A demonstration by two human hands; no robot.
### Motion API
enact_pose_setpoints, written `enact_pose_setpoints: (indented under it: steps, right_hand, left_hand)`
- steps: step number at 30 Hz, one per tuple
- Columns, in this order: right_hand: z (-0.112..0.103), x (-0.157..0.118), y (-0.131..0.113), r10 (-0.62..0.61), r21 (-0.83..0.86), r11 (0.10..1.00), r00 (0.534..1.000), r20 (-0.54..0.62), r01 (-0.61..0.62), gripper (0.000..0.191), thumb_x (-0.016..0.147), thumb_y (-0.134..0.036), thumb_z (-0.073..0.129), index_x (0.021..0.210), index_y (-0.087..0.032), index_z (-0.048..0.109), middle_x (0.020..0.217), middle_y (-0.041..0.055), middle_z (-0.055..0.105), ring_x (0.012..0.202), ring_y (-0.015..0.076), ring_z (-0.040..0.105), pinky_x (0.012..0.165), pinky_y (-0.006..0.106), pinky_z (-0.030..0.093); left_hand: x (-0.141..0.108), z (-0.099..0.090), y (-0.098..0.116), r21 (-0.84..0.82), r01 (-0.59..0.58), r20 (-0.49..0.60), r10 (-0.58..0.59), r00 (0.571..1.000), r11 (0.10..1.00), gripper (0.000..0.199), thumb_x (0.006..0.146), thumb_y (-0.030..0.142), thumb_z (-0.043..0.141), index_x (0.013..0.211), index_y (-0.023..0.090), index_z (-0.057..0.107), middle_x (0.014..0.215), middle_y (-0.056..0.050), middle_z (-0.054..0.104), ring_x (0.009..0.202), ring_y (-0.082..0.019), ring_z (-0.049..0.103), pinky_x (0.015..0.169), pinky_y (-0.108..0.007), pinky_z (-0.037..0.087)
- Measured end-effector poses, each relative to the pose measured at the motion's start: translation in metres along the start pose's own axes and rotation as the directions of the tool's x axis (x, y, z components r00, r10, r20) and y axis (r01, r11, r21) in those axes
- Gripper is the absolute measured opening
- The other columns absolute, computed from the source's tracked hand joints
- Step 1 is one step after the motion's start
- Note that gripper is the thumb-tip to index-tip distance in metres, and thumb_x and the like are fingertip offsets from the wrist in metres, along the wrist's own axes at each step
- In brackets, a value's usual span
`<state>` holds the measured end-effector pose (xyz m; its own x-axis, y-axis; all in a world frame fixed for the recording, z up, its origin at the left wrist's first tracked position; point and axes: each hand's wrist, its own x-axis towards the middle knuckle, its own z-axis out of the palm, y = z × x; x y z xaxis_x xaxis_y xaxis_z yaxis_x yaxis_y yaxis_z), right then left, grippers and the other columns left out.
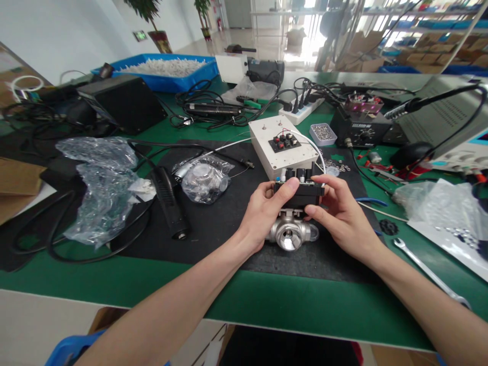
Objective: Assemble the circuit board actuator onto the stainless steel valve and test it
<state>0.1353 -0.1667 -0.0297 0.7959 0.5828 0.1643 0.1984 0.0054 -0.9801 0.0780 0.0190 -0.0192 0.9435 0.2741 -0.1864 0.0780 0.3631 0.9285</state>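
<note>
A black actuator housing with a circuit board on top (301,195) sits above a shiny metal valve body (288,234) on the dark mat. My left hand (267,208) grips the housing from the left, thumb laid over its upper front edge. On the other side my right hand (337,208) pinches the housing's right end between thumb and fingers. Behind it stands a white control box (280,142) with small red and black terminals. A second valve wrapped in clear plastic (206,180) lies to the left, beside a black electric screwdriver (170,206).
Crumpled plastic bags (99,198) and cables cover the left side. A wrench (430,272) lies at the right. Farther back are a tub of small screws (323,133), a power strip (303,109), a soldering station (360,129) and a blue tray (183,81) of white parts.
</note>
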Motion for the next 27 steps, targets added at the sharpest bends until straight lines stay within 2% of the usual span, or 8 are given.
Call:
enact_pose_setpoints:
  steps: [9, 12, 15, 18, 23, 27]
  right_hand:
    - [0.0016, -0.0025, -0.0007, -0.001, -0.009, 1.000, 1.000, -0.008, 0.001, 0.054, 0.098, -0.041, 0.078, 0.144, -0.045, 0.050, 0.116, 0.0025, 0.059, 0.096, 0.0212, 0.065, 0.080, 0.039, 0.061]
    - [0.0057, -0.0062, -0.0008, 0.001, -0.007, 1.000, 0.999, -0.036, -0.001, 0.060, 0.097, -0.042, 0.079, 0.145, -0.045, 0.043, 0.118, 0.0026, 0.057, 0.099, 0.0214, 0.064, 0.079, 0.037, 0.060]
    - [0.0091, -0.0092, 0.0006, 0.002, 0.022, 1.000, 0.999, -0.050, 0.000, 0.066, 0.095, -0.042, 0.082, 0.144, -0.043, 0.037, 0.114, 0.0016, 0.055, 0.094, 0.0201, 0.062, 0.079, 0.037, 0.060]
    - [0.0092, -0.0096, 0.0015, -0.016, 0.010, 1.000, 0.999, -0.047, 0.016, 0.064, 0.096, -0.042, 0.080, 0.144, -0.042, 0.036, 0.114, 0.0018, 0.056, 0.096, 0.0205, 0.062, 0.079, 0.038, 0.060]
    - [0.0039, -0.0066, -0.0026, -0.118, -0.171, 0.979, 0.992, -0.040, 0.110, 0.068, 0.099, -0.038, 0.077, 0.155, -0.044, 0.038, 0.114, 0.0026, 0.057, 0.099, 0.0227, 0.064, 0.082, 0.041, 0.061]
    - [0.0012, -0.0053, -0.0061, -0.188, -0.295, 0.940, 0.981, -0.038, 0.169, 0.053, 0.100, -0.037, 0.076, 0.147, -0.042, 0.053, 0.128, 0.0039, 0.060, 0.105, 0.0230, 0.064, 0.084, 0.041, 0.061]
  left_hand:
    - [0.0002, 0.0003, 0.0009, 0.005, 0.001, 0.006, -0.001, 1.000, 1.000, 0.066, 0.081, 0.064, 0.086, 0.117, 0.012, 0.070, 0.116, -0.015, 0.077, 0.094, -0.023, 0.073, 0.081, -0.032, 0.056]
    - [0.0002, 0.0008, 0.0019, 0.006, 0.009, 0.011, -0.009, 1.000, 1.000, 0.067, 0.080, 0.064, 0.086, 0.118, 0.012, 0.070, 0.119, -0.016, 0.077, 0.096, -0.024, 0.074, 0.083, -0.033, 0.056]
    - [0.0000, 0.0011, 0.0022, -0.002, 0.016, 0.013, -0.016, 1.000, 1.000, 0.069, 0.079, 0.065, 0.087, 0.120, 0.012, 0.069, 0.120, -0.016, 0.077, 0.101, -0.027, 0.075, 0.084, -0.035, 0.056]
    - [-0.0002, 0.0012, 0.0020, 0.005, 0.009, 0.009, -0.009, 1.000, 1.000, 0.070, 0.079, 0.065, 0.087, 0.121, 0.012, 0.068, 0.121, -0.017, 0.077, 0.102, -0.027, 0.075, 0.085, -0.035, 0.056]
    - [-0.0002, 0.0012, 0.0018, 0.012, 0.002, 0.000, -0.002, 1.000, 1.000, 0.071, 0.080, 0.064, 0.087, 0.123, 0.011, 0.067, 0.122, -0.016, 0.077, 0.099, -0.024, 0.073, 0.084, -0.034, 0.055]
    - [0.0000, 0.0016, 0.0017, 0.015, 0.007, -0.006, -0.007, 1.000, 1.000, 0.072, 0.079, 0.064, 0.088, 0.122, 0.011, 0.066, 0.121, -0.017, 0.077, 0.100, -0.025, 0.073, 0.083, -0.033, 0.056]
